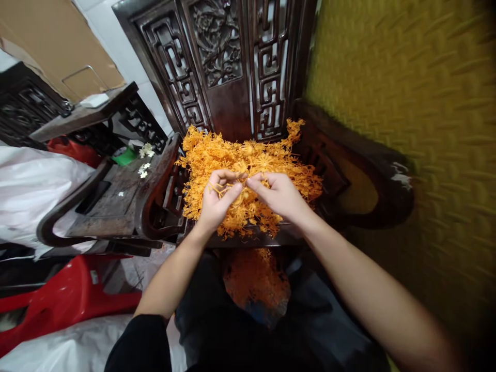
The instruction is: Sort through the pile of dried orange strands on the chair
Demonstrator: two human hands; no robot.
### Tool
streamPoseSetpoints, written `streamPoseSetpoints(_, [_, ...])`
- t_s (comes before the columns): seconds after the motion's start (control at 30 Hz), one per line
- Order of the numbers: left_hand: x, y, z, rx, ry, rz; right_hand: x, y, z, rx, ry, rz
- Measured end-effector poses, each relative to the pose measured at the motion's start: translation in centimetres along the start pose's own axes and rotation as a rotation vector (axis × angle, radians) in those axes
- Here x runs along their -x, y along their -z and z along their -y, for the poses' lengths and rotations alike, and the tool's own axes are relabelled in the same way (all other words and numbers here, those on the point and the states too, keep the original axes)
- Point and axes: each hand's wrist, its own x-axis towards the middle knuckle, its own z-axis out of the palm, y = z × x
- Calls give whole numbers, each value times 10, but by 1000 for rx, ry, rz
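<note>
A heap of bright orange plastic flower sprigs [248,170] covers the dark brown carved wooden chair [228,67] with fretwork and a floral panel. Right, a mustard-yellow diamond-embossed wall [406,103]. Near left, a glossy red plastic stool [65,299]; far left, tan cardboard [58,46].

Home workroom — carved wooden chairs [232,67]

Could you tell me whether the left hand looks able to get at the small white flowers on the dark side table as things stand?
Probably yes. The white flowers lie uncovered on the table, left of the left hand. Only the chair's curved armrest stands between, and it looks low enough to reach over. That hand is busy in the orange pile, though.
</note>
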Motion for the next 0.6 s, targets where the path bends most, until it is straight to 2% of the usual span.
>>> streamPoseSetpoints(0.1, [-4, -2, 3, 144, 274, 8, -1, -1, -1, 189, 108, 72])
streamPoseSetpoints(0.17, [-5, -3, 3, 193, 360, 16, -2, -3, -2, 256, 139, 86])
streamPoseSetpoints(0.3, [-5, -1, 5, 175, 327, -150, -1, -9, -1, 332, 190, 78])
streamPoseSetpoints(0.4, [-8, -1, 9, 192, 315, -247, 1, -16, 3, 390, 256, 25])
streamPoseSetpoints(0.6, [-16, -18, 14, 435, 446, -440, -1, -30, 5, 560, 306, -103])
